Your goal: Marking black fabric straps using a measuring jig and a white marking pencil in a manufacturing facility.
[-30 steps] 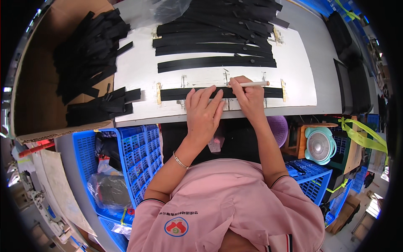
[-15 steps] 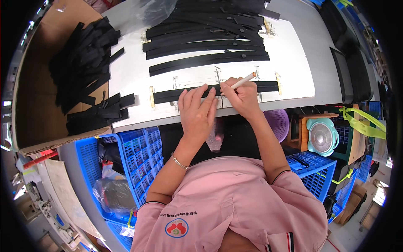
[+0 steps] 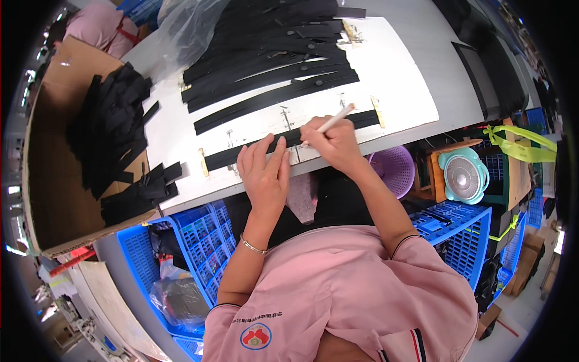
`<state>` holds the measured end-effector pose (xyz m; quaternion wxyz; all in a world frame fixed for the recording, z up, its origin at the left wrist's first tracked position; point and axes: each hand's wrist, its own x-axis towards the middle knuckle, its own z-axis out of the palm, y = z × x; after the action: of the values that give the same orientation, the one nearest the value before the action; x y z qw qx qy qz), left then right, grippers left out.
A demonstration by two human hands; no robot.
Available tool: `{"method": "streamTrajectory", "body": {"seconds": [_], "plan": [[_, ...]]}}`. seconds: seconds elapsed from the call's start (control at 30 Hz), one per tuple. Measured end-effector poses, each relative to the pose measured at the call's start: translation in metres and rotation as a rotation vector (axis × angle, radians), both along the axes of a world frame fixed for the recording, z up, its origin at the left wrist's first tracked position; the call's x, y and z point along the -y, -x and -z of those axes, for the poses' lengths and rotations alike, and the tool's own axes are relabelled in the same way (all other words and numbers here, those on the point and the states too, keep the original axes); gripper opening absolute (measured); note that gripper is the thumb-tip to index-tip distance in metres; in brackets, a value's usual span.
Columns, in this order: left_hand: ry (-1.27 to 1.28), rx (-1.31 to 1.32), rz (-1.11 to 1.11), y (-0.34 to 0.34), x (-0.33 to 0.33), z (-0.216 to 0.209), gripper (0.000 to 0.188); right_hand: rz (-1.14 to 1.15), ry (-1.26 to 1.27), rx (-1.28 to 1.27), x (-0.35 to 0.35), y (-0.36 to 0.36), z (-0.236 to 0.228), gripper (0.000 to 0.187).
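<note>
A black strip (image 3: 224,158) lies across the near part of a white board (image 3: 407,90), which has dark marks and yellowish tape pieces on it. My left hand (image 3: 264,174) rests its outstretched fingertips on the strip, left of its middle. Just to the right, my right hand (image 3: 335,145) grips a white pen (image 3: 338,119), its back end slanting up to the right. The writing tip points down at the strip's near edge; whether it touches is too small to tell. Beyond the strip, many more black strips (image 3: 271,51) lie in overlapping rows.
A cardboard box (image 3: 45,199) with a heap of black strips (image 3: 108,127) stands at the left. Clear plastic (image 3: 190,33) lies at the far left. Below the table edge are blue crates (image 3: 196,241), a purple basket (image 3: 395,172) and a turquoise fan (image 3: 464,175). Another person's pink clothing (image 3: 99,27) shows behind the box.
The whole view has shifted and tilted. Both hands stay at the strip; the pen remains in my right hand, and my left fingers are still stretched over the strip.
</note>
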<state>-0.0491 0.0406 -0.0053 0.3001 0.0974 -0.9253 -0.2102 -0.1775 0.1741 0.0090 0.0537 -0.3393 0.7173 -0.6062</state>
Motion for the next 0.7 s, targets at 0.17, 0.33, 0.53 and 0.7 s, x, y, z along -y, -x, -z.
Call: {"method": "streamTrajectory", "body": {"seconds": [0.17, 0.33, 0.53, 0.7], "plan": [[0.005, 0.018, -0.003, -0.001, -0.001, -0.005, 0.026, 0.252, 0.019, 0.181, -0.057, 0.032, -0.004, 0.021], [-0.038, 0.021, -0.029, 0.005, -0.008, -0.01, 0.026, 0.255, -0.028, 0.163, -0.068, 0.047, 0.006, 0.025], [-0.164, -0.047, 0.184, 0.05, -0.044, -0.017, 0.021, 0.263, -0.03, 0.173, -0.068, 0.046, 0.006, 0.025], [-0.179, -0.081, 0.244, 0.081, -0.061, -0.007, 0.017, 0.271, -0.038, 0.118, -0.065, 0.048, 0.013, 0.024]]}}
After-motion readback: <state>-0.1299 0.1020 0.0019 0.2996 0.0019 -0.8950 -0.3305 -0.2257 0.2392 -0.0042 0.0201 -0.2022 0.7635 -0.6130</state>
